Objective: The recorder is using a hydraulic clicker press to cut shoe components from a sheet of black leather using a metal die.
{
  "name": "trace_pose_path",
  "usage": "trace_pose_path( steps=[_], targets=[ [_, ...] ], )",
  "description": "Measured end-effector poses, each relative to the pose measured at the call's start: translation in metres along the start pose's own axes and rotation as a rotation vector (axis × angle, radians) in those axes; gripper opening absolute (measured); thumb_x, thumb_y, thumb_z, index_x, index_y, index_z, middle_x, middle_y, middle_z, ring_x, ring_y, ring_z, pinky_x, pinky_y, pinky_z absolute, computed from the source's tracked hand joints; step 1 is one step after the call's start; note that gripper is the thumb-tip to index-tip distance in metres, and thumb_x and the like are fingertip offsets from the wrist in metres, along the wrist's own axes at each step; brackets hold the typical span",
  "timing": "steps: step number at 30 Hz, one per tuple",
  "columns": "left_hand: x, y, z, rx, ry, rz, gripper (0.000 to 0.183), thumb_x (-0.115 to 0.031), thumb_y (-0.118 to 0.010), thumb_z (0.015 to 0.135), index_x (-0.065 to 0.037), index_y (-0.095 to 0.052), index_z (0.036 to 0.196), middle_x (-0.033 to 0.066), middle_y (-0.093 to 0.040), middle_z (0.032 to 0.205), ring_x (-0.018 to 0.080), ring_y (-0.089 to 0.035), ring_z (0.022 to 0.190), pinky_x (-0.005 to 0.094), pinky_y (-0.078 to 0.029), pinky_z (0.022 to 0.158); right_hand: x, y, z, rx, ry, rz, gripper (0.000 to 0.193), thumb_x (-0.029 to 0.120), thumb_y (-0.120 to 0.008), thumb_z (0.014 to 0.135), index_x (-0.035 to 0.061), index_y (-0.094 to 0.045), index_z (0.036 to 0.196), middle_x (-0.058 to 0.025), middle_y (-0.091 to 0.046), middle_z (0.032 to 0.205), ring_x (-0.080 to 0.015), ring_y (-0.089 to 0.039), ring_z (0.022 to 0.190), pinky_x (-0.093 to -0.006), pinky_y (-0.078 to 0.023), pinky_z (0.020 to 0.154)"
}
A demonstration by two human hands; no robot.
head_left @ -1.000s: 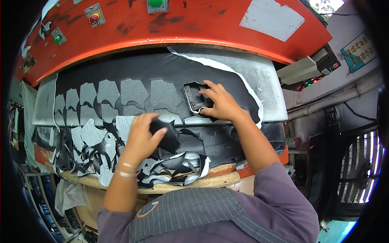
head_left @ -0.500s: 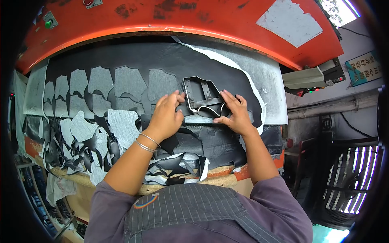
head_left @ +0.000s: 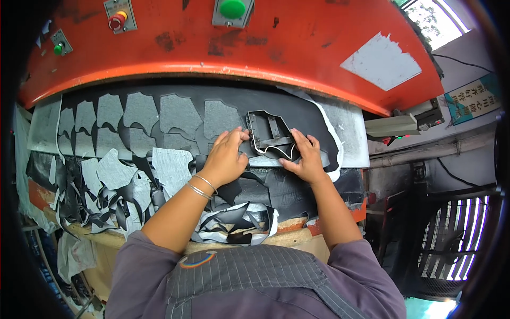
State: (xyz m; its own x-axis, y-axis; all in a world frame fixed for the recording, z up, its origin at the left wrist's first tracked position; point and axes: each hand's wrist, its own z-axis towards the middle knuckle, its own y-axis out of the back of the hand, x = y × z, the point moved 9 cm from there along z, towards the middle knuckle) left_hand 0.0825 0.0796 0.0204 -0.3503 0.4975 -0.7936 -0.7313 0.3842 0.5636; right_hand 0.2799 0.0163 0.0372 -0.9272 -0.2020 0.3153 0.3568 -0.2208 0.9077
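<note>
A metal cutting die (head_left: 252, 139) with a curved lower edge and inner crossbars stands on a black sheet (head_left: 313, 119), which has a white edge. My left hand (head_left: 227, 155) has its fingertips against the die's left side, with the thumb bent in below. On the opposite side, my right hand (head_left: 306, 158) presses its fingers and thumb to the die's lower right edge. To the left of the die, rows of shaped cutouts (head_left: 220, 118) in the sheet show the grey board beneath.
An orange-red press beam (head_left: 297, 58) spans the far side, bearing a green button (head_left: 232, 8) and a red knob (head_left: 117, 21). Black and white scraps (head_left: 119, 194) pile along the near left edge. A pale cutting board (head_left: 348, 141) extends right of the sheet. A fan (head_left: 451, 239) stands at the right.
The view has tilted up, showing more of the press beam and its buttons. Both hands stay at the cutting die, which remains just right of the cutouts.
</note>
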Motion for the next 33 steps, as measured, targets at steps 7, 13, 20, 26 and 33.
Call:
trace_pose_path(
  steps=[7, 13, 20, 26, 33],
  targets=[
    [0.087, 0.199, -0.057, -0.592, 0.153, -0.181, 0.049, -0.004, -0.061, 0.084, -0.002, -0.049, 0.131, 0.0150, -0.051, 0.135, 0.0252, -0.046, 0.128, 0.0361, -0.034, 0.108, 0.025, 0.016, -0.048, -0.204, -0.231, 0.020, 0.088, 0.041, -0.079, 0.072, 0.0025, -0.039, 0.140, -0.0220, -0.052, 0.129, -0.0367, -0.048, 0.122, -0.0479, -0.035, 0.101],
    [0.121, 0.398, -0.134, -1.279, 0.089, -0.241, 0.059, -0.007, -0.059, 0.089, 0.002, -0.033, 0.142, 0.0191, -0.037, 0.146, 0.0274, -0.037, 0.135, 0.0360, -0.029, 0.110, 0.162, 0.096, 0.064, -0.453, 0.066, 0.414, 0.066, 0.025, -0.079, 0.075, 0.0029, -0.050, 0.129, -0.0159, -0.060, 0.108, -0.0256, -0.060, 0.096, -0.0343, -0.050, 0.082],
    [0.108, 0.462, -0.143, -1.046, 0.080, -0.226, 0.062, -0.006, -0.048, 0.093, 0.001, -0.022, 0.149, 0.0160, -0.031, 0.152, 0.0242, -0.032, 0.140, 0.0314, -0.029, 0.109, 0.198, 0.118, 0.106, -0.559, -0.063, 0.336, 0.041, 0.029, -0.080, 0.075, 0.0057, -0.050, 0.092, -0.0040, -0.052, 0.059, -0.0174, -0.051, 0.051, -0.0310, -0.045, 0.050],
    [0.085, 0.293, -0.170, -0.465, 0.493, 0.109, 0.018, -0.015, -0.057, 0.091, -0.002, -0.068, 0.097, 0.0049, -0.069, 0.092, 0.0164, -0.062, 0.085, 0.0282, -0.048, 0.081, 0.198, 0.013, -0.015, 0.185, -0.068, 0.115, 0.054, 0.058, -0.070, 0.074, 0.0059, -0.058, 0.084, -0.0108, -0.061, 0.066, -0.0342, -0.064, 0.065, -0.0443, -0.050, 0.062],
    [-0.063, 0.060, -0.181, 0.141, -0.073, 0.298, 0.020, -0.026, -0.067, 0.081, -0.009, -0.071, 0.091, 0.0112, -0.068, 0.087, 0.0300, -0.064, 0.079, 0.0373, -0.052, 0.071, 0.196, -0.018, -0.105, 0.297, -0.009, -0.048, 0.056, 0.040, -0.082, 0.061, 0.0040, -0.061, 0.099, -0.0120, -0.062, 0.091, -0.0297, -0.061, 0.092, -0.0378, -0.050, 0.079]
  ],
)
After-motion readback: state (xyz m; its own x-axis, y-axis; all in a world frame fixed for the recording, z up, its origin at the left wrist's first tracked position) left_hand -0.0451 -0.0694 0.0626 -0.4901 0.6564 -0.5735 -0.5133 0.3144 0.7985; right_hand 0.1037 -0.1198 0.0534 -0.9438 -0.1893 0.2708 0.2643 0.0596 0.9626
